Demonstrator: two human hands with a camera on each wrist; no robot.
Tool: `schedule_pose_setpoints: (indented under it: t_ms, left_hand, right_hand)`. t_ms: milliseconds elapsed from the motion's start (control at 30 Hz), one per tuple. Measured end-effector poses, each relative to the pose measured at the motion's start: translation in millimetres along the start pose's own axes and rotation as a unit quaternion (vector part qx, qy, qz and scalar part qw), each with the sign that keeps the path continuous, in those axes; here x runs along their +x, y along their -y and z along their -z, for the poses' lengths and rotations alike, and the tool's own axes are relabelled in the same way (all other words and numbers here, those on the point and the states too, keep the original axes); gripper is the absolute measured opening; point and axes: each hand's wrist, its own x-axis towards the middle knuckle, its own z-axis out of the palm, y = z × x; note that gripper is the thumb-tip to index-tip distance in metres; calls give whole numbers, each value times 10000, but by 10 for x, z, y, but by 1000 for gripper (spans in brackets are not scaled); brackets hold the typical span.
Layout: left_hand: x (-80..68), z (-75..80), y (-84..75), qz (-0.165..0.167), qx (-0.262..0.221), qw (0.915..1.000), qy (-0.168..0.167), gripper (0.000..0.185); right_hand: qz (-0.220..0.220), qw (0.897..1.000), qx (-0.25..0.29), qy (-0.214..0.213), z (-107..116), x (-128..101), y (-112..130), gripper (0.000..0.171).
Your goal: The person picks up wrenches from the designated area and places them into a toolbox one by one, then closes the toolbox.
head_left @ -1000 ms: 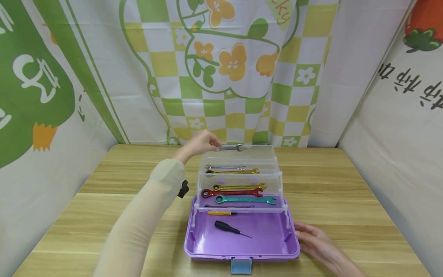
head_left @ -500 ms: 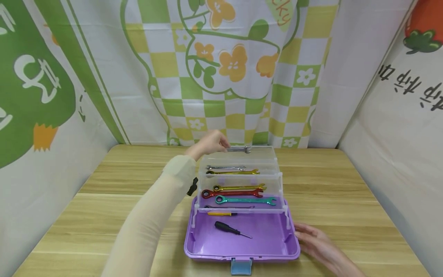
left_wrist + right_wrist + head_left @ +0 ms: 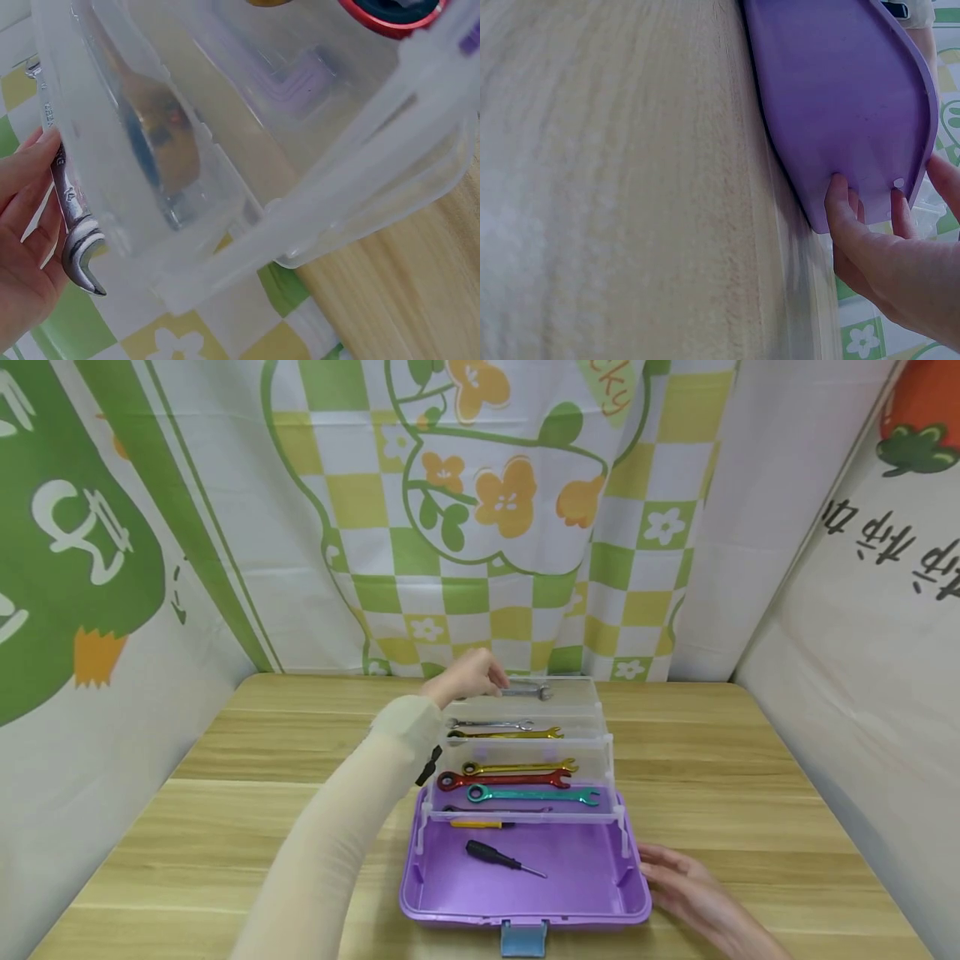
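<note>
My left hand [image 3: 474,675] pinches a silver open-ended wrench [image 3: 525,691] at the uppermost clear tray [image 3: 577,687]. In the left wrist view the wrench [image 3: 69,191] lies across the fingers, its open jaw beyond the hand, near the tray's wall. I cannot tell whether it touches the tray. The trays rise in steps from a purple toolbox [image 3: 450,916]. Lower trays hold a silver wrench [image 3: 491,724], gold ones, a red one [image 3: 502,779] and a green one [image 3: 532,795]. My right hand [image 3: 690,889] rests its fingertips against the box's right side [image 3: 840,97].
A black-handled screwdriver [image 3: 491,853] lies on the toolbox floor, near a yellow-handled tool [image 3: 476,824] partly under a tray. A blue latch [image 3: 523,938] hangs at the front. The wooden table [image 3: 750,777] ends against a patterned curtain [image 3: 480,593] at the back.
My left hand has moved right and slightly down with the wrench, bringing it over the uppermost tray as seen from the head. The right hand and toolbox have stayed in place.
</note>
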Motion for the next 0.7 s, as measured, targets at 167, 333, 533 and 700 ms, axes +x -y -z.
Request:
schedule_pose_setpoints:
  t_ms: [167,333,533,700]
  left_hand:
    - [8,-37,14,96,27,9999,39,18]
    - [15,-73,38,168,65,9998,77,17]
    - [17,-96,44,184,81,9997,137,17]
    - [25,-114,52,242,124,9995,157,18]
  right_hand:
    - [18,10000,20,48,9,1,-6,37]
    - [59,9998,103,142,9,1,-8,32]
    - [24,9999,98,134,4,-1,-3,33]
    - [11,9999,35,125,8,-2,-1,37]
